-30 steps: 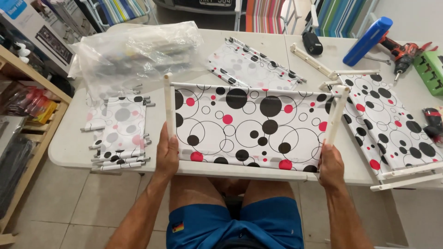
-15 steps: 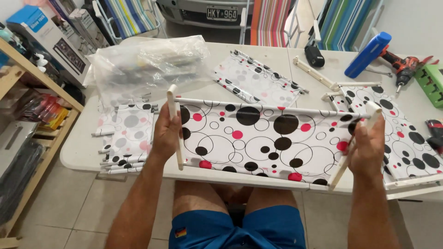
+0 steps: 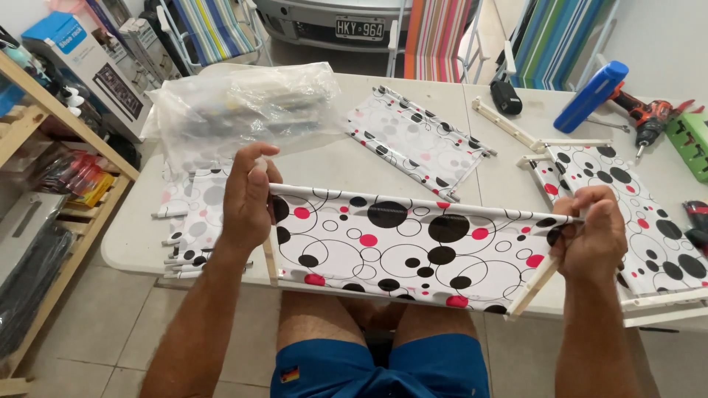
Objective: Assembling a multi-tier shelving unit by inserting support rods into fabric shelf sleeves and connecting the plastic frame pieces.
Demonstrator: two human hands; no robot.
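1. Over the person's lap, just short of the desk (image 3: 133, 250) edge, a rectangular frame panel (image 3: 413, 250) of white fabric with black and red dots is held up off the surface, stretched between 2 white rods and 2 short end bars.
2. Left hand (image 3: 247, 195): fingers closed round the upper left corner, where the top rod meets the left end bar; the thumb points up, the wrist is straight, and the forearm rises from below.
3. Right hand (image 3: 590, 239): fingers wrapped tight on the right end of the top rod, at the joint with the right end bar (image 3: 532, 287), which slants outward rather than standing square.
4. Risk, as I judge it: that slanted bar may slip off the rod ends if the hands pull apart or twist, and the fabric would then go slack or slide along the rod.
5. Second risk: only the top corners are gripped, so the lower rod hangs free and could catch the desk edge and lever a corner open.
6. Further back, a stack of folded dotted panels (image 3: 193, 221) lies left, and another assembled frame (image 3: 649, 236) lies right, near enough for a swinging end bar to knock it.
7. Beyond, a clear plastic bag (image 3: 243, 110), a flat dotted panel (image 3: 417, 140), a blue case (image 3: 590, 96) and a red drill (image 3: 649, 118) rest well apart from the hands.
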